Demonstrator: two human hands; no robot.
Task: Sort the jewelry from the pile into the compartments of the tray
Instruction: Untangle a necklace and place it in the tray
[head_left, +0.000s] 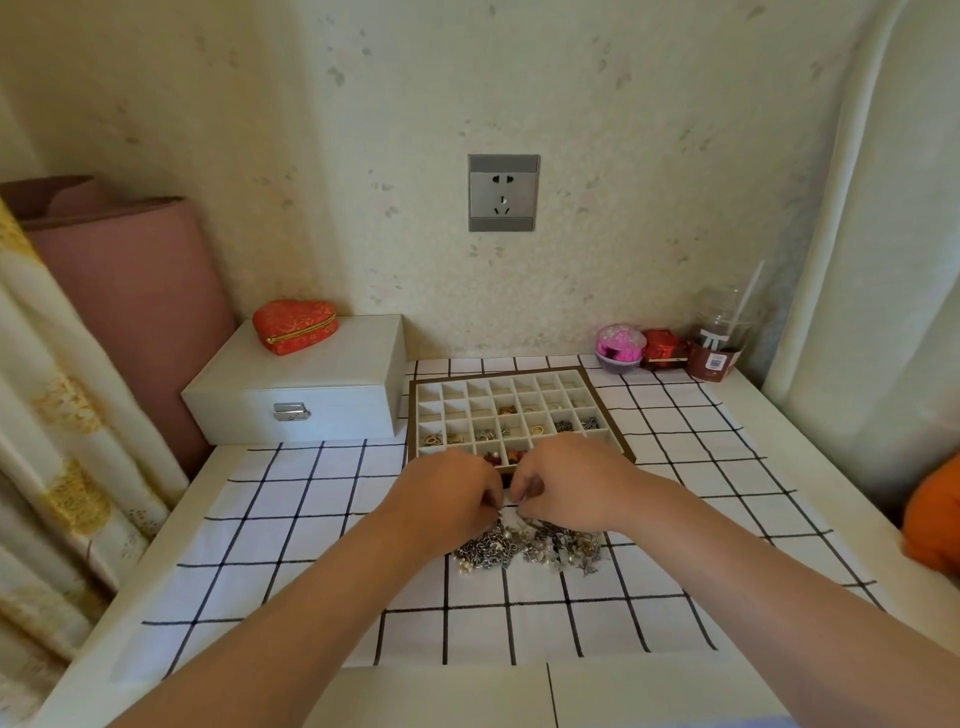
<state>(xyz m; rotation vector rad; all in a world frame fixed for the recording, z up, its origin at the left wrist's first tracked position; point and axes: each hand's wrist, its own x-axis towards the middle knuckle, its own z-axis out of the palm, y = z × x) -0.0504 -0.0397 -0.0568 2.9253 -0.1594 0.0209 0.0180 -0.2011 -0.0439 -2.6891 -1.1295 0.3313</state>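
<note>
A: What is shown of the room?
B: A cream speckled wall (363, 156) is seen behind the far edge of the tabletop (441, 696), with a grey socket (503, 193) set in it. A patterned curtain (57, 415) is hung by the left edge.

Left hand (452, 493) and right hand (566, 483) crowd the narrow gap between pile (535, 545) and tray (493, 376). Open checked cloth (291, 540) on either side. White box (311, 374) hems the tray's left, possibly touching. Cup (719, 338) stands back right, well apart.
</note>
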